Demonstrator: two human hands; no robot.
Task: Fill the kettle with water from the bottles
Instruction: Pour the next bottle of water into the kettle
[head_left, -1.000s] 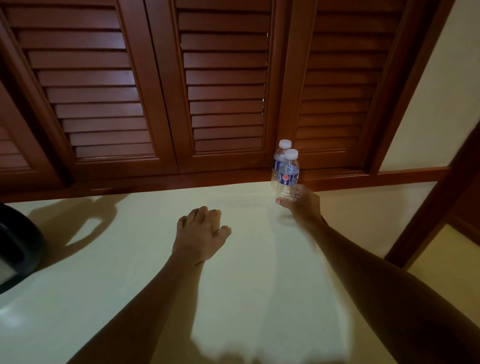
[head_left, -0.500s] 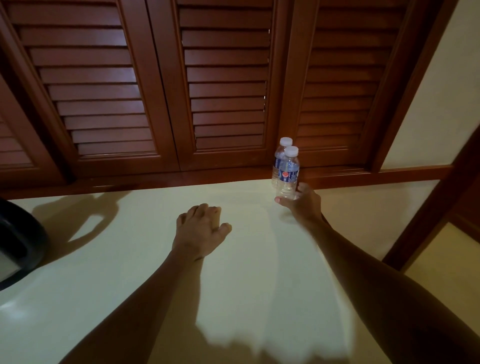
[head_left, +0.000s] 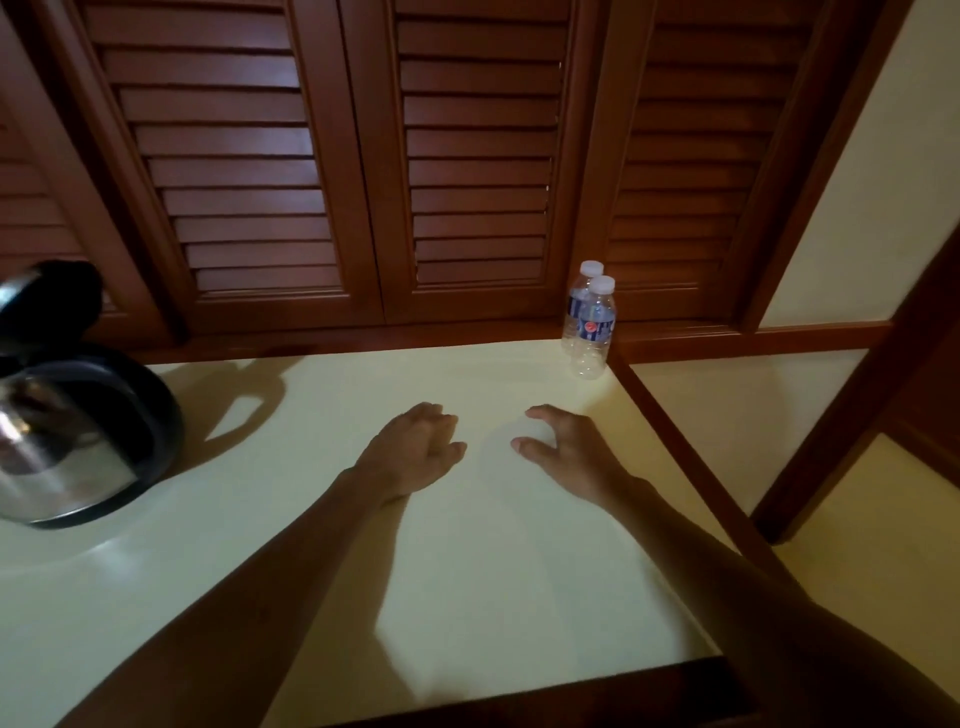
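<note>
Two small clear water bottles with white caps and blue labels stand upright at the table's back right corner, the nearer bottle (head_left: 592, 332) partly covering the farther bottle (head_left: 582, 296). A steel kettle (head_left: 57, 431) with a black rim and its black lid (head_left: 57, 301) raised sits at the left edge, partly cut off. My left hand (head_left: 415, 449) rests palm down on the cream table (head_left: 467, 571), fingers relaxed. My right hand (head_left: 566, 452) hovers or rests beside it, fingers spread, holding nothing, well short of the bottles.
Brown louvred wooden doors (head_left: 467, 171) rise right behind the table. The table's right edge has a dark wood trim (head_left: 691, 457), with a lower cream floor or ledge beyond it. A dark wooden post (head_left: 857, 395) stands at the right.
My right hand has let go of the nearer bottle and drawn back toward me. The view has shifted, bringing the kettle into sight at the left.
</note>
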